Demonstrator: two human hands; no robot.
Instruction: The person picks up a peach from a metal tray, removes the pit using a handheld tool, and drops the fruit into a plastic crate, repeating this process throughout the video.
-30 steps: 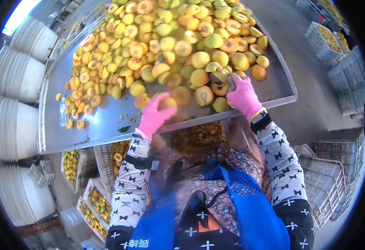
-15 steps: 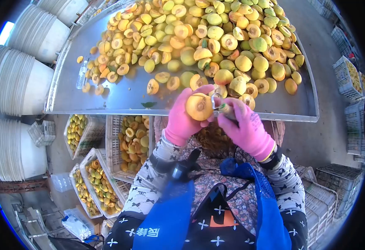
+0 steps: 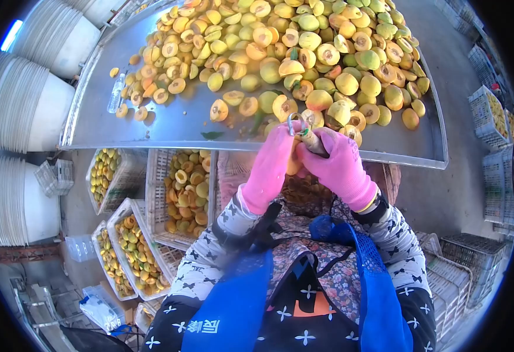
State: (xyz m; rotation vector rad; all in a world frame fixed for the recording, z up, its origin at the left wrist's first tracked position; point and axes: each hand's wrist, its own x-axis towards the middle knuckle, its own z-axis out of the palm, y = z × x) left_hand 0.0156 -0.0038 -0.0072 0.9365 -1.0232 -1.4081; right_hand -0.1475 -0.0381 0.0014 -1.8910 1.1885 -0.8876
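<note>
My left hand [image 3: 270,167], in a pink glove, is closed around a peach half [image 3: 294,163]; only a strip of its yellow flesh shows between the gloves. In my gloved right hand [image 3: 342,167] is a pitting tool [image 3: 314,143] with a pale handle and a curved metal loop at its tip. The loop stands up beside my left fingers, above the fruit. Both hands meet at the near edge of a metal table [image 3: 169,129]. A heap of halved and whole peaches [image 3: 257,53] covers much of its far side, a few pieces lying close to my fingers.
A clear plastic bottle [image 3: 116,94] lies at the table's left. Below the table, left, stand a crate of peach halves [image 3: 186,188] and several more filled crates [image 3: 139,252]. Stacked white tubs [image 3: 46,111] line the left side. More crates [image 3: 468,258] stand at right.
The peach half has turned and dropped lower between my hands, its cut face no longer showing. The tool's loop has moved up and left. My view has shifted slightly.
</note>
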